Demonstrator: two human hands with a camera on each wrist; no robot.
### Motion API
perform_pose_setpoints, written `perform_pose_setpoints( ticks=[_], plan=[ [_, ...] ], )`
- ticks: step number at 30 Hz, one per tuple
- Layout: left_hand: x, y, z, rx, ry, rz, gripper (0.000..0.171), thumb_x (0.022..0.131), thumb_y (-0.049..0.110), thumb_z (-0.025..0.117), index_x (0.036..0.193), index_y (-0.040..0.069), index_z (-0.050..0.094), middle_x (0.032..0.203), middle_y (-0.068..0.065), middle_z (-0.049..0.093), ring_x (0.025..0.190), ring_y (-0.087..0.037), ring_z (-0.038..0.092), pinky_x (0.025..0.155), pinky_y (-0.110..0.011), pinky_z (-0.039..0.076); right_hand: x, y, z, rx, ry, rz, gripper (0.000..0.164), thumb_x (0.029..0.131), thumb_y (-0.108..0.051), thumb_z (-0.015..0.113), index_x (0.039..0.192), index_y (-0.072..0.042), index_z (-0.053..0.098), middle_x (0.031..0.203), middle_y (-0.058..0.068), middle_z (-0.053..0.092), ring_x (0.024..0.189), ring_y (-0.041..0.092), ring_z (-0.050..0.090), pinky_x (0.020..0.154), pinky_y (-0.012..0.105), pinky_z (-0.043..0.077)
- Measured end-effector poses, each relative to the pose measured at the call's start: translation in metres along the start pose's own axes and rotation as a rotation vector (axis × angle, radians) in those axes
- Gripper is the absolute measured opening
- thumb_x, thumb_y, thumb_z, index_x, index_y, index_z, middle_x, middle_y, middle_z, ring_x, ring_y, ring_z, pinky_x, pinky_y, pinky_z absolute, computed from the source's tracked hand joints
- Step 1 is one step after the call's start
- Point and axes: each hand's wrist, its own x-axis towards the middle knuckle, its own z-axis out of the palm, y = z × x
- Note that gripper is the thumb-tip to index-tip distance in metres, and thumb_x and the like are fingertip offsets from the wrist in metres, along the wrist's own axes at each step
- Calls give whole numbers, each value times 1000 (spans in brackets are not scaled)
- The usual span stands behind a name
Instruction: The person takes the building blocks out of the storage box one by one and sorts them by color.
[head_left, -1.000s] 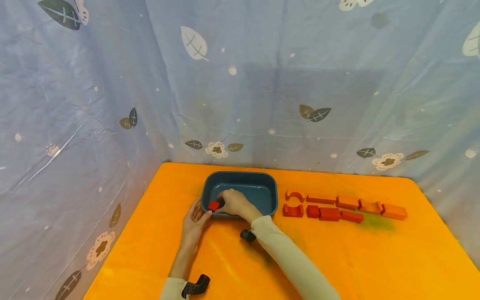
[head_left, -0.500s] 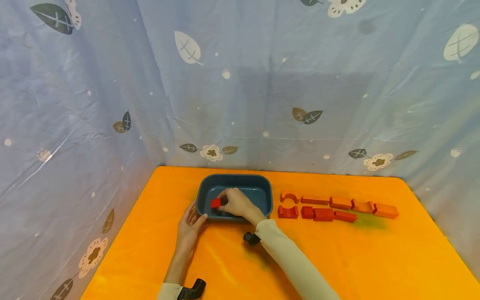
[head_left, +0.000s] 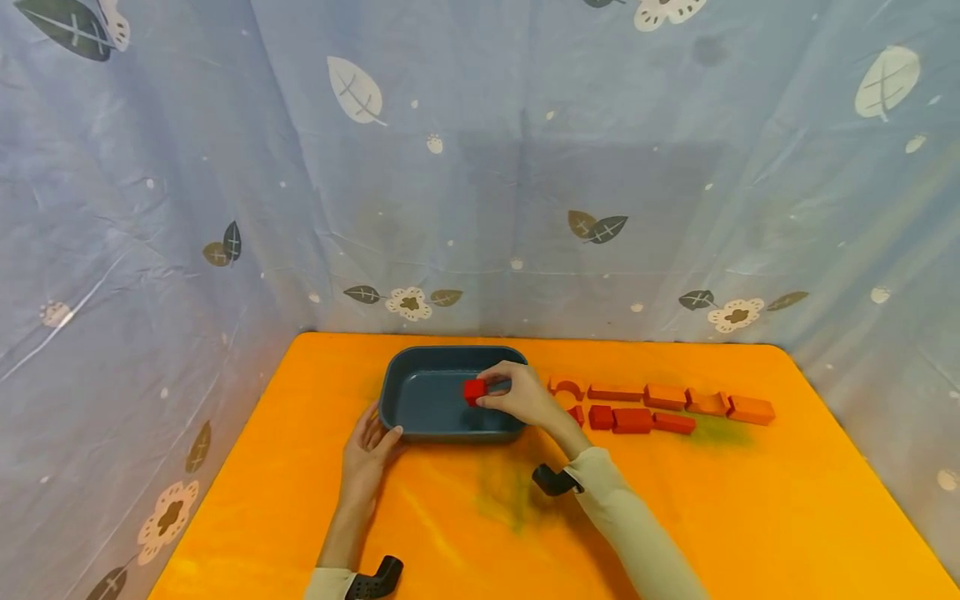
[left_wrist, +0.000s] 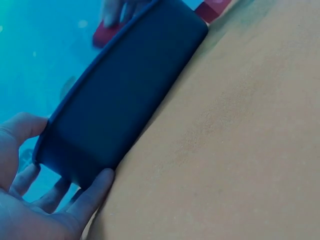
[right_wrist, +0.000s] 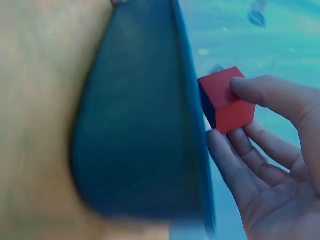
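A red cube (head_left: pixel 474 392) is held above the inside of a dark blue tray (head_left: pixel 427 410), pinched by my right hand (head_left: pixel 525 398). In the right wrist view the thumb lies on one face of the cube (right_wrist: pixel 235 102) and fingertips are below it, beside the tray's rim (right_wrist: pixel 192 85). At the tray's near left corner, my left hand (head_left: pixel 366 458) grips it. The left wrist view has the thumb at the tray's rim and fingers spread along its end wall (left_wrist: pixel 75 162). No other block shows inside the tray, though the right hand hides part of it.
Red and orange blocks stand in two rows right of the tray, including an orange arch (head_left: pixel 567 387), a thin orange block (head_left: pixel 617 392), a red cube-shaped block (head_left: pixel 601 417) and a hollowed orange block (head_left: pixel 707 403). A patterned curtain (head_left: pixel 525 183) borders the orange table (head_left: pixel 465 517).
My right hand has carried the red cube rightward, from the tray's near left corner to above its right side. The left hand stays at the tray's corner while the head view shifts slightly.
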Motion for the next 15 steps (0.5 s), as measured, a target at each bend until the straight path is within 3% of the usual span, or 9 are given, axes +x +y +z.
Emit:
perform_pose_setpoints(
  ticks=[4,9,15],
  plan=[
    [0,1,-1,-6,-1,-14,70,94,8,66,154,16,32,153,-14,34,135,-28,40,95,-40,52,-22,12,-32,62,11,49,36,84,-11,78,117,-1,68,111,15,66,99,30,65,79,32,59],
    [0,0,-1,-6,-7,-23,70,94,8,66,154,17,32,153,-14,33,135,-28,40,95,-40,52,-59,33,-76,42,74,131,43,84,-15,78,121,2,65,117,21,65,103,35,65,79,33,59],
    [1,2,-1,5,-4,-18,69,94,8,66,154,17,32,154,-14,32,135,-28,39,95,-39,53,-108,58,-136,-131,144,190,47,86,-22,77,124,1,64,122,22,64,108,38,63,82,29,57]
  ],
)
